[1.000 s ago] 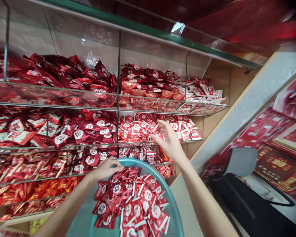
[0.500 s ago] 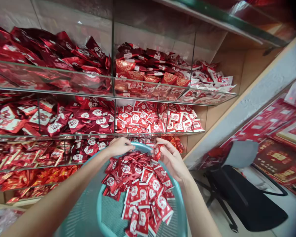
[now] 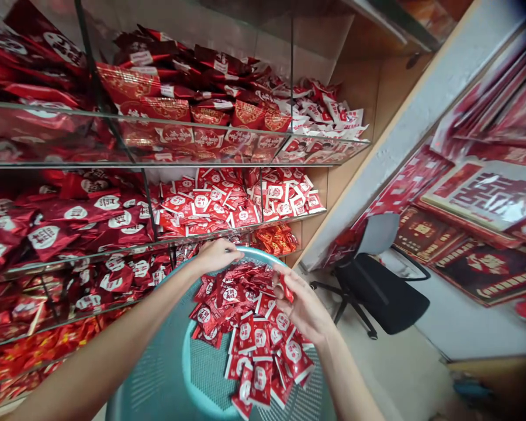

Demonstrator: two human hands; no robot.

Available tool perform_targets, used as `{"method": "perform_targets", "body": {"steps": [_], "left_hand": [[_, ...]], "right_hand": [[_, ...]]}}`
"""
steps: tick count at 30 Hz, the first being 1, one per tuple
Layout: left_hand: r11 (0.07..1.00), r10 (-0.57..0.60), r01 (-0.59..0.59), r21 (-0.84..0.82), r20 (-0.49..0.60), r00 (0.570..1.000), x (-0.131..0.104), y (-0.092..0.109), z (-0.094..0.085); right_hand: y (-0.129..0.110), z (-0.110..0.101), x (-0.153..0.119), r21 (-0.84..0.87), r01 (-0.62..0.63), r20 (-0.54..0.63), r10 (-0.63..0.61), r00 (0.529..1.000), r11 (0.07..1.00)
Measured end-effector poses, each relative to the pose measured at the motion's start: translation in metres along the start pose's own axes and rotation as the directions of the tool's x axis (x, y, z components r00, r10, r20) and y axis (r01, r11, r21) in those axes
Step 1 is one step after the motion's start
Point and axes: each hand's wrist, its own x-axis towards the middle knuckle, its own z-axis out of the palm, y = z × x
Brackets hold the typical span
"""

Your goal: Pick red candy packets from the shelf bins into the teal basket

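My left hand (image 3: 218, 255) is closed on the far rim of a teal mesh basket (image 3: 187, 374), its fingers curled over the edge. Inside the basket lies a pile of small red packets (image 3: 251, 333) with white printed labels. At the basket's far right side, my right hand (image 3: 305, 304) pinches a single red packet (image 3: 286, 290) between thumb and fingers. That hand hovers over the pile, close to the rim. Its forearm covers part of the basket's right edge.
Beyond the basket, glass-fronted shelves (image 3: 175, 153) hold many red packets, sorted by dividers. A black office chair (image 3: 388, 298) stands to the right. Red printed goods (image 3: 482, 193) lie along the right wall. A wooden side panel (image 3: 363, 111) ends the shelving.
The view has turned right, so the shelves and chair have shifted left in the frame. My right hand has lowered slightly with its packet. My left hand keeps its grip on the rim.
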Motion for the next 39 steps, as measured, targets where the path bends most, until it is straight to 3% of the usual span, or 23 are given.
{"method": "perform_targets", "body": {"steps": [8,13,17,24,31,34,39], "left_hand": [[0.997,0.056,-0.052,-0.064,0.053,0.997,0.007,-0.013,0.000],[0.987,0.119,-0.107,-0.119,0.099,0.988,0.011,-0.020,0.009],[0.983,0.137,-0.120,-0.136,0.126,0.982,0.019,-0.013,0.018],[0.965,0.220,-0.193,-0.176,0.148,0.964,0.045,0.023,0.036],[0.976,0.176,-0.154,-0.155,0.141,0.974,0.070,0.044,0.043],[0.981,0.150,-0.131,-0.142,0.135,0.979,0.076,0.045,0.044],[0.988,0.085,-0.067,-0.141,0.123,0.989,0.081,0.050,0.043]], "right_hand": [[0.026,0.017,-0.029,-0.116,-0.053,-0.128,0.038,0.991,0.992],[0.035,0.028,-0.037,-0.254,0.006,-0.136,-0.042,0.990,0.967],[0.035,0.027,-0.040,-0.397,0.049,-0.183,-0.131,0.974,0.916],[0.015,0.004,-0.049,-0.480,0.061,-0.263,-0.209,0.942,0.875],[-0.004,-0.034,-0.052,-0.594,0.001,-0.257,-0.190,0.947,0.805],[-0.008,-0.045,-0.051,-0.697,0.010,-0.210,-0.218,0.953,0.717],[-0.017,-0.055,-0.051,-0.871,0.007,-0.129,-0.244,0.961,0.491]]}}
